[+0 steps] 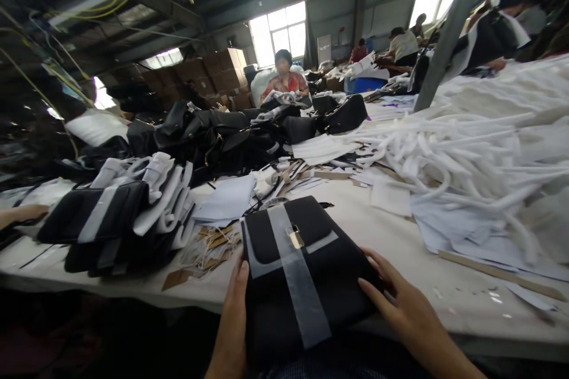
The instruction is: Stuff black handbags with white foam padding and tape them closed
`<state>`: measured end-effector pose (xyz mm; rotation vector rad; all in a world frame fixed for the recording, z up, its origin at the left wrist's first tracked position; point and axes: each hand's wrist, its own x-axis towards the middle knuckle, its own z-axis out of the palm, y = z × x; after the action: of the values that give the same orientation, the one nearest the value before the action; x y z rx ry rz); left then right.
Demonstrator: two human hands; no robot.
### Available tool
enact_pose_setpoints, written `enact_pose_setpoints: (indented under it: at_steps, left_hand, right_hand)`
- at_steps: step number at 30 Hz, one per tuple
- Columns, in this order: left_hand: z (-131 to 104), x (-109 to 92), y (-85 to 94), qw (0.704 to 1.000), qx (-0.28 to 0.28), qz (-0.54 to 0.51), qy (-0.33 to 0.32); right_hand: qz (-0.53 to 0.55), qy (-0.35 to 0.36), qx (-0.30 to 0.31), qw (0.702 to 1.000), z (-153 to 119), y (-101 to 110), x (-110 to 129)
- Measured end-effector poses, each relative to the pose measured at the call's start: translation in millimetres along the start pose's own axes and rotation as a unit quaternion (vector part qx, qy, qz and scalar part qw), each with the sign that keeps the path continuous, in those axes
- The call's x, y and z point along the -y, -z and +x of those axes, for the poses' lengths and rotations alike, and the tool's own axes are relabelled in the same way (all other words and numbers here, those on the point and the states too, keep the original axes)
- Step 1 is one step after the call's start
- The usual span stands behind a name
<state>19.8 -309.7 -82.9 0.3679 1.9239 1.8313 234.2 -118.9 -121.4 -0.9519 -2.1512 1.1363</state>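
Head view: we grip a black bag (342, 284) by its two sides, low in front of us and tilted over the edge of the table (351, 219), its smooth, leather-like front facing up. Our left hand (235, 302) is closed on the left side, thumb along the edge; our right hand (402, 293) clasps the right side, thumb on the front panel and fingers at the far edge. Down the middle runs a translucent, film-like strip (304, 290), passing just beside a shiny gold clasp (296, 238) on the rounded flap. Left of the bag we see stringed brown tags (217, 243) in a tangle, then a stack of flat black bags (111, 207) with curled white foam pieces (160, 172) beside it — and, at the edge, another person's hand (26, 213). To our right, loose white strips (444, 154) pile up in soft, tubular loops over flat sheets. Farther off lies a slumped heap of dark bags (213, 136); behind it sits a co-worker (284, 83) in a red patterned top, near stacked cardboard boxes (222, 71) and a bright paned window (280, 29).
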Motion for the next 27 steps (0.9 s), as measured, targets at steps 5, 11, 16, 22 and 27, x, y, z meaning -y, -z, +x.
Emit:
enact_pose_setpoints:
  at_steps: [5,11,16,22,27]
  left_hand:
    - [52.0,-0.5,-21.8,0.977,0.088,0.17,-0.09]
    - [52.5,-14.8,-32.8,0.942,0.021,0.3,-0.152]
    - [54.5,-18.7,-45.5,0.929,0.005,0.32,-0.185]
    - [64.8,-1.8,-58.7,0.93,-0.036,0.312,-0.191]
    - [53.7,-3.3,-58.4,0.903,-0.059,0.34,-0.256]
  right_hand:
    - [-0.111,-0.013,-0.081,0.99,-42.7,31.0,-34.3]
    - [-0.223,0.138,-0.157,0.952,-11.0,50.7,-11.6]
    - [-0.233,0.216,-0.118,0.941,26.6,33.7,12.6]
    - [-0.297,0.29,-0.153,0.897,26.5,14.8,3.9]
    - [-0.319,0.283,-0.13,0.895,23.9,16.8,9.9]
